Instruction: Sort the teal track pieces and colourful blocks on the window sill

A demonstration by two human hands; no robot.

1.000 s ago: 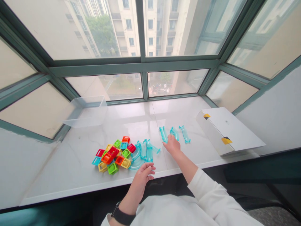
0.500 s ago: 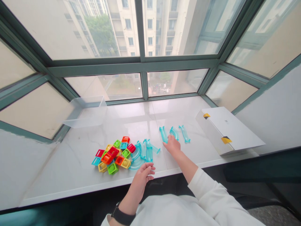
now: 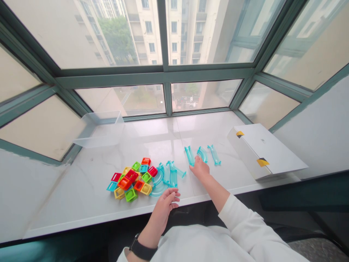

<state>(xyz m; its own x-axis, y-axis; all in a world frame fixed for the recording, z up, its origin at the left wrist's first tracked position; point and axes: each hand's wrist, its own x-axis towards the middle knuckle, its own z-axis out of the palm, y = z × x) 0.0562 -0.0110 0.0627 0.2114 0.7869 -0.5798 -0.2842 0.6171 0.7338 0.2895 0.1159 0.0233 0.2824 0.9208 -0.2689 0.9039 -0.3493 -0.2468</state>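
Observation:
On the white marble sill (image 3: 81, 189) my right hand (image 3: 200, 169) rests with fingers curled, its tips touching the near ends of three separate clear teal track pieces (image 3: 202, 154). What, if anything, the fingers pinch is hidden. My left hand (image 3: 165, 204) lies at the sill's front edge, fingers loosely spread, holding nothing. It is just below a cluster of teal curved and straight track pieces (image 3: 166, 175). Left of that cluster lies a pile of several coloured square frames (image 3: 132, 179), red, orange, green, yellow and teal.
A clear plastic tub (image 3: 99, 129) stands at the back left by the window. A white flat box (image 3: 263, 151) with yellow-black corner marks lies at the right. Teal window frames (image 3: 163, 78) close off the far side and both ends of the sill.

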